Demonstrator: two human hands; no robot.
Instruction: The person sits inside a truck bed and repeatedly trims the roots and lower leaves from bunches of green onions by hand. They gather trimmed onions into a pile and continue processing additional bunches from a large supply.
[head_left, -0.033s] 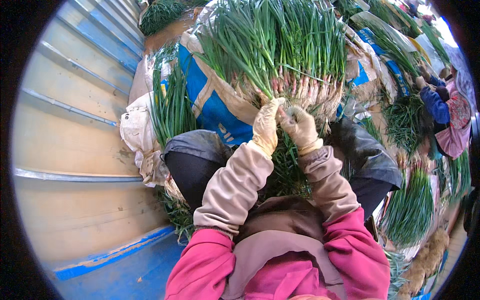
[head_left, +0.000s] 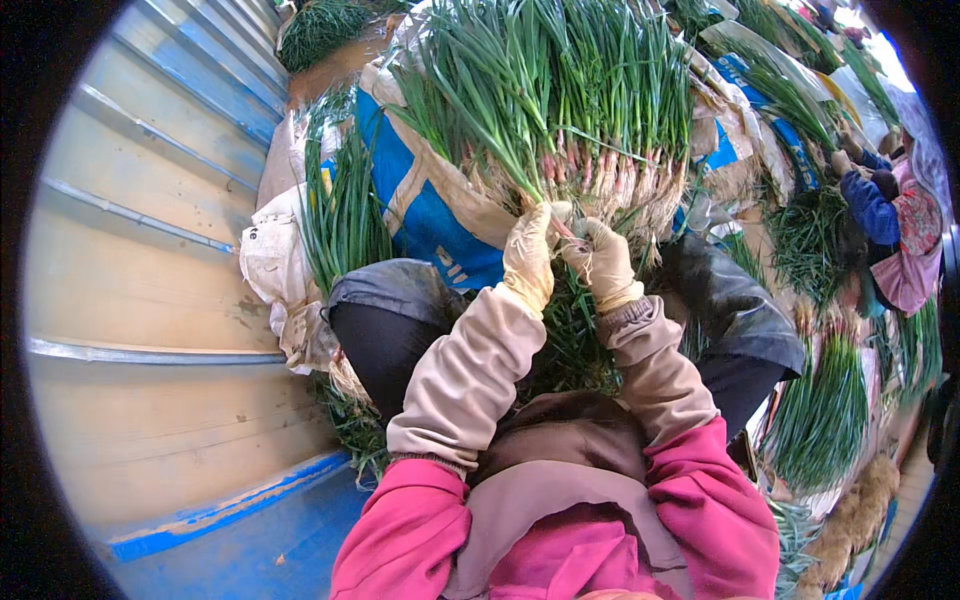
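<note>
Right above the lap, btw the two knees (head_left: 395, 310), both gloved hands are on some green onion stalks (head_left: 525, 182). L hand (head_left: 527, 250) is wrapped round the lower stems, w/ the leaves pointing up & away over the big pile. R hand (head_left: 602, 260) is just beside it, thumb + fingers curled in and pinching the pinkish root end. Can't tell exactly how many stalks are in the grip tbh, gloves hide it.

Big onion pile (head_left: 590, 90) is directly beyond the hands, leaves away, reddish bases & stringy roots toward the person, lying on a blue/white sack (head_left: 430, 220). Another bunch (head_left: 345, 215) is to the left, near a pale sack (head_left: 275, 250) and the ribbed wall (head_left: 150, 250). Loose greens (head_left: 575, 345) are below the hands, btw the legs. Off to the right there's a co-worker (head_left: 900, 215) w/ more greens close by, plus a neat bunch (head_left: 825, 410) nearer the camera, roots up top.
</note>
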